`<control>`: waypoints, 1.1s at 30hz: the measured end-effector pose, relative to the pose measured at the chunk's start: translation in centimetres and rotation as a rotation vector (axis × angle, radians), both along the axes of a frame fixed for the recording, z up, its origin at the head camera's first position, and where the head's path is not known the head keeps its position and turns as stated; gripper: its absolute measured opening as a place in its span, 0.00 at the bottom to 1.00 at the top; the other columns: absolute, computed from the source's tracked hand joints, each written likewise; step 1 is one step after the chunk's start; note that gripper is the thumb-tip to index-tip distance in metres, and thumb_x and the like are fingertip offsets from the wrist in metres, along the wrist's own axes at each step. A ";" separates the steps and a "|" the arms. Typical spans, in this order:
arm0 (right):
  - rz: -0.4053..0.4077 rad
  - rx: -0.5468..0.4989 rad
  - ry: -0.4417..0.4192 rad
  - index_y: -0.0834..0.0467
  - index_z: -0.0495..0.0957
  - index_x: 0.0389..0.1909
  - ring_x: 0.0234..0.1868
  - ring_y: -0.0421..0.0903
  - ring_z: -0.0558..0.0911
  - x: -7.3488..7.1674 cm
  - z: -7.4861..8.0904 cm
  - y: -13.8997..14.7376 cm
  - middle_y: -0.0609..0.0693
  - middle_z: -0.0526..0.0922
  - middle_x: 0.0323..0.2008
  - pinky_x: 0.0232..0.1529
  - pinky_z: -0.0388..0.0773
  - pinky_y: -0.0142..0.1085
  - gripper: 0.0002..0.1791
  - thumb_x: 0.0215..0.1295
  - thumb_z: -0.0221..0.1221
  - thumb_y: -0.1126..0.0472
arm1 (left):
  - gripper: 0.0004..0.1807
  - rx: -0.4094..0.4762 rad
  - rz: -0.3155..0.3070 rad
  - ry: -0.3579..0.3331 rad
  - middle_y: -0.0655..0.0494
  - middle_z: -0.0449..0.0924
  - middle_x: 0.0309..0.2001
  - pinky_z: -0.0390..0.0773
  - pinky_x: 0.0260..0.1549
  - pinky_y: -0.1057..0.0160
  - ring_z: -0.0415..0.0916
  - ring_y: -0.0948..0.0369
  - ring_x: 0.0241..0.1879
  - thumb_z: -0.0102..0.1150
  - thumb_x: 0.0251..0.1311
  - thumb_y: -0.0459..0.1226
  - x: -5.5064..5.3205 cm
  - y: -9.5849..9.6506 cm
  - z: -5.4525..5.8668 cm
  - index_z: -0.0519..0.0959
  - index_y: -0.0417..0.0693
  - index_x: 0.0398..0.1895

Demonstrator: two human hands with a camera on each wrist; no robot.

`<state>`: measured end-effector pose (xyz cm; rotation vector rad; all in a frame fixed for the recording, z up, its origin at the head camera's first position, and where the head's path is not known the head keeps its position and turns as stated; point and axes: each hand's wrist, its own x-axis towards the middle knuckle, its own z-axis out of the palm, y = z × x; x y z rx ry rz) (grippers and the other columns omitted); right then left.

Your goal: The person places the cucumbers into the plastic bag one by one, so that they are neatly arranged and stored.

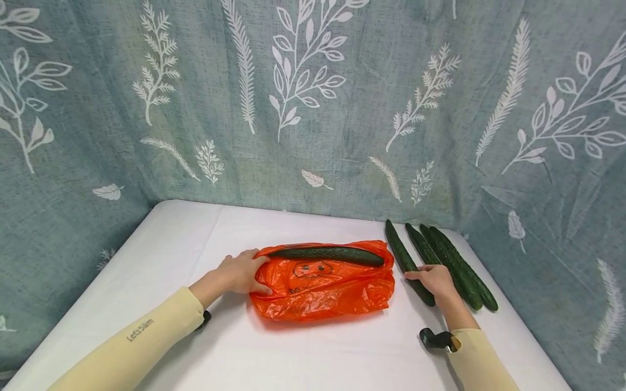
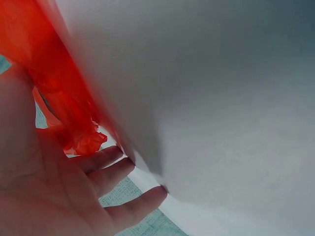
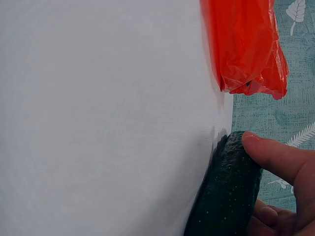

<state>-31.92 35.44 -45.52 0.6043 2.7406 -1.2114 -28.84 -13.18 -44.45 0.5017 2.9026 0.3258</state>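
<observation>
A red plastic bag (image 1: 323,301) lies on the table with a long dark-green cucumber (image 1: 332,254) along its far side, inside the opening. At the bag's left end my left hand (image 1: 240,274) rests with spread fingers, thumb on the near side; the left wrist view shows three fairly straight fingers (image 2: 142,204) reaching down to the tabletop. To the right of the bag, my right hand (image 1: 434,279) grips a second cucumber (image 1: 400,250), which lies lengthwise on the table. Its thumb (image 3: 266,150) presses one side, and curled fingers show at the other.
Three more cucumbers (image 1: 452,259) lie side by side near the right edge of the white table (image 1: 303,358). A blue-green curtain (image 1: 235,163) with white leaf patterns hangs behind and at both sides.
</observation>
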 end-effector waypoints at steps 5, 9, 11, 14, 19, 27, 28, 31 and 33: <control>0.011 -0.032 0.000 0.71 0.67 0.68 0.70 0.70 0.62 0.2 0.3 0.0 0.73 0.60 0.71 0.68 0.63 0.63 0.41 0.59 0.69 0.52 | 0.46 -0.019 -0.001 0.017 0.40 0.61 0.74 0.65 0.62 0.32 0.60 0.43 0.73 0.67 0.53 0.64 0.3 0.1 0.0 0.69 0.54 0.73; 0.033 -0.041 0.005 0.70 0.67 0.68 0.70 0.70 0.61 0.3 0.5 0.2 0.73 0.60 0.71 0.68 0.63 0.62 0.42 0.58 0.70 0.51 | 0.46 -0.023 0.001 0.020 0.40 0.61 0.74 0.65 0.62 0.33 0.60 0.42 0.73 0.67 0.54 0.64 0.4 0.2 0.1 0.69 0.54 0.73; 0.037 -0.047 0.006 0.70 0.67 0.68 0.71 0.70 0.61 0.3 0.5 0.3 0.73 0.59 0.72 0.68 0.62 0.62 0.42 0.58 0.70 0.51 | 0.46 -0.023 0.000 0.020 0.40 0.61 0.74 0.65 0.62 0.33 0.59 0.42 0.73 0.67 0.54 0.64 0.4 0.2 0.1 0.68 0.54 0.73; 0.044 -0.062 0.008 0.69 0.66 0.69 0.72 0.70 0.60 0.3 0.5 0.6 0.73 0.58 0.72 0.69 0.61 0.63 0.44 0.58 0.71 0.50 | 0.46 -0.024 -0.002 0.019 0.39 0.61 0.74 0.65 0.62 0.32 0.59 0.42 0.73 0.67 0.54 0.64 0.3 0.2 0.0 0.68 0.54 0.73; 0.068 -0.081 0.006 0.69 0.64 0.70 0.73 0.70 0.57 0.5 0.9 0.9 0.72 0.56 0.74 0.71 0.57 0.64 0.44 0.59 0.70 0.50 | 0.46 -0.024 0.001 0.017 0.40 0.61 0.74 0.65 0.62 0.33 0.60 0.42 0.73 0.67 0.54 0.64 0.3 0.1 -0.2 0.69 0.55 0.73; 0.113 -0.051 0.032 0.69 0.66 0.69 0.73 0.69 0.59 1.1 2.3 0.9 0.71 0.58 0.74 0.70 0.58 0.63 0.43 0.60 0.69 0.49 | 0.45 -0.032 -0.014 0.030 0.39 0.62 0.73 0.66 0.60 0.33 0.60 0.42 0.72 0.66 0.55 0.64 0.4 0.0 -0.3 0.69 0.54 0.73; 0.118 -0.048 0.032 0.69 0.66 0.69 0.73 0.69 0.59 1.1 2.5 0.9 0.71 0.57 0.74 0.70 0.58 0.63 0.43 0.60 0.69 0.48 | 0.45 -0.034 -0.016 0.032 0.39 0.62 0.73 0.66 0.60 0.33 0.61 0.42 0.72 0.66 0.55 0.64 0.4 0.0 -0.2 0.69 0.54 0.73; 0.134 -0.040 0.038 0.68 0.67 0.69 0.73 0.69 0.59 1.3 3.0 0.9 0.71 0.57 0.74 0.70 0.59 0.63 0.44 0.59 0.70 0.47 | 0.45 -0.036 -0.023 0.035 0.40 0.62 0.73 0.66 0.60 0.33 0.61 0.42 0.72 0.65 0.55 0.64 0.4 0.0 -0.2 0.69 0.54 0.72; 0.142 -0.037 0.043 0.68 0.67 0.68 0.72 0.68 0.59 1.3 3.4 0.9 0.71 0.57 0.74 0.69 0.59 0.63 0.44 0.58 0.71 0.47 | 0.45 -0.035 -0.025 0.037 0.39 0.62 0.73 0.66 0.61 0.33 0.60 0.42 0.72 0.65 0.55 0.64 0.4 0.0 -0.1 0.69 0.54 0.72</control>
